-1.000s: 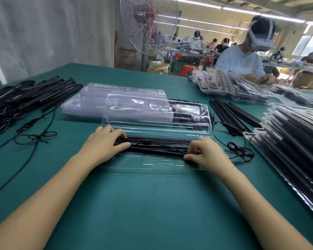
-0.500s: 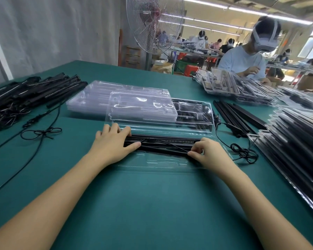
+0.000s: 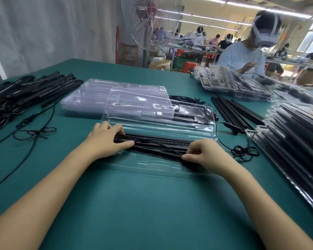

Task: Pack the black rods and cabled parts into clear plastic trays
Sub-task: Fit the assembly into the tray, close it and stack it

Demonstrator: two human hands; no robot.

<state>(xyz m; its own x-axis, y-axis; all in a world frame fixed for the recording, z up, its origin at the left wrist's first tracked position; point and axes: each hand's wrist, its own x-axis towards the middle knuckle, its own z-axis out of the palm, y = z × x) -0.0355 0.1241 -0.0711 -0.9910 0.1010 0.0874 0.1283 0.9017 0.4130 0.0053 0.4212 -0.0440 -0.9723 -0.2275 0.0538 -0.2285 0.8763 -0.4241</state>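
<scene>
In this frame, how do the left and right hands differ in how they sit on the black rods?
The left hand lies fairly flat over the left end of the black rods, thumb stretched along them. The right hand works the right end, with curled fingers pinching there. Both hold the rods down in the clear tray.

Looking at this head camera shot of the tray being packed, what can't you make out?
- Head view: left end of the black rods, covered by the left hand.
- Head view: their right end, hidden inside the curled right hand.
- Head view: near outline of the clear tray, transparent and faint against the green table.
- Head view: stack of packed trays at right, cut off by the frame edge.
</scene>
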